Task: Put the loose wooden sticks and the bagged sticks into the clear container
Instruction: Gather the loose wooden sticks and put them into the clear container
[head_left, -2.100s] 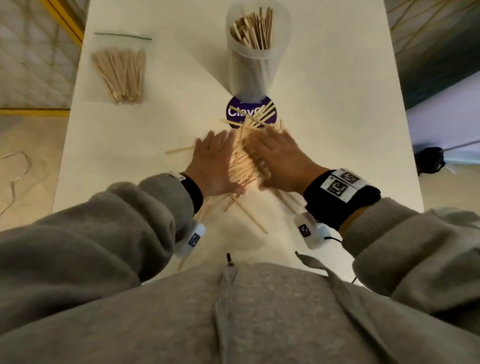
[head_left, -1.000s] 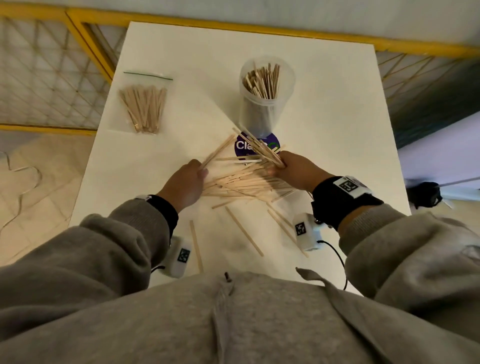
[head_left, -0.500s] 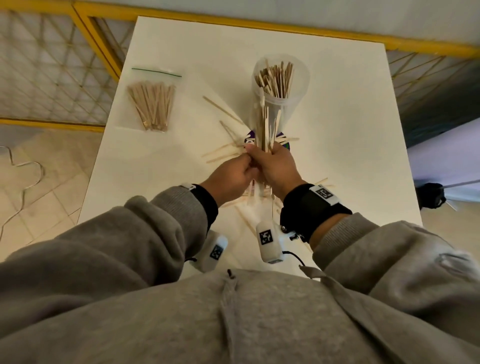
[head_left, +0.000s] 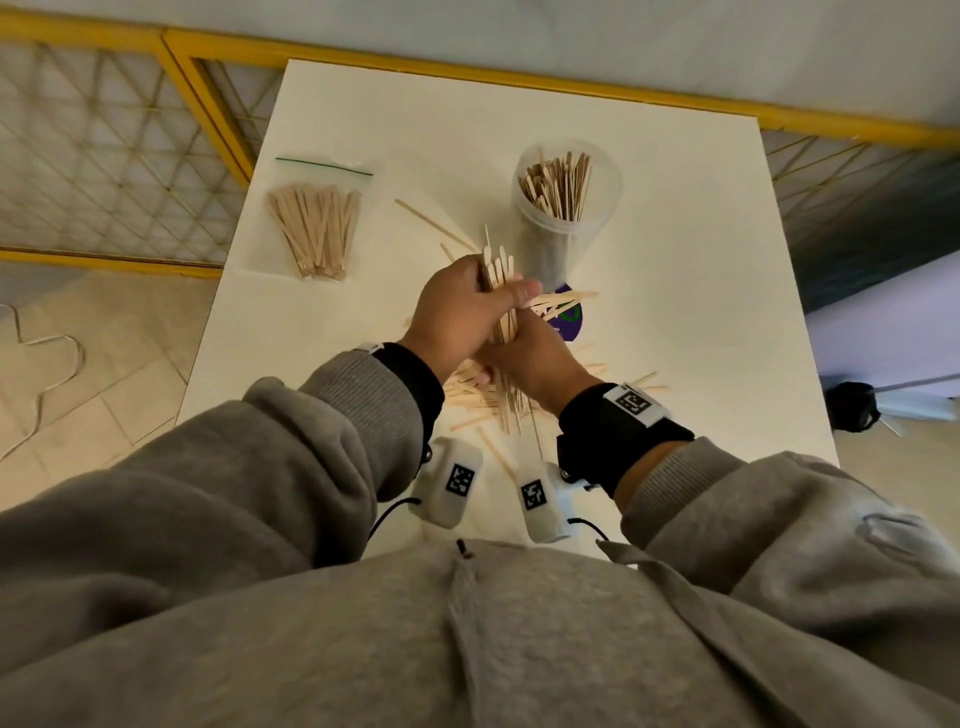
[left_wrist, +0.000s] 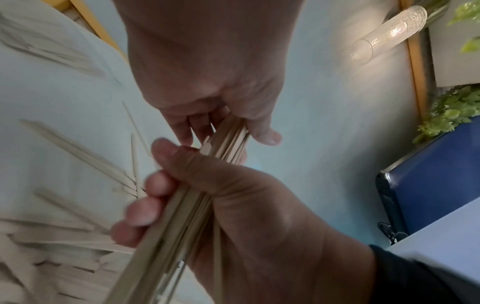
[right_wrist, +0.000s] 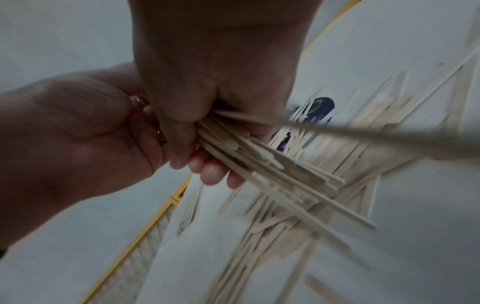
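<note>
Both hands, left hand (head_left: 457, 312) above right hand (head_left: 530, 358), grip one stick bundle (head_left: 501, 291).

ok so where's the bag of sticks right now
In the head view the bag lies flat on the table at its far left, left of the container and beyond the left hand; neither hand touches it.

place: indoor room, kind unclear | you stand at a white table (head_left: 363, 119) | beyond your hands: yellow-framed mesh railing (head_left: 104, 156), pale wall | below left: tiled floor (head_left: 104, 364) | beside left hand: green plant (left_wrist: 449, 111)
</note>
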